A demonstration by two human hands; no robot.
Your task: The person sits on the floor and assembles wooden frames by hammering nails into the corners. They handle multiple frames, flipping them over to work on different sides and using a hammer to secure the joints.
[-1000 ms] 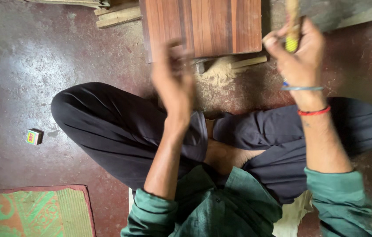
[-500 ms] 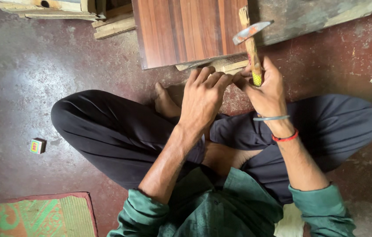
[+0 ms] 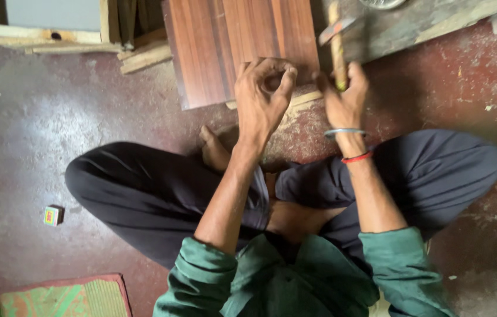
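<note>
Reddish-brown wooden board (image 3: 242,47) lies on the floor just beyond both hands; left hand (image 3: 263,100) pinches fingertips together over its near edge, right hand (image 3: 345,103) grips an upright hammer (image 3: 336,44) beside it

bare floor (image 3: 43,135) left, wood panel (image 3: 231,41) ahead
</note>
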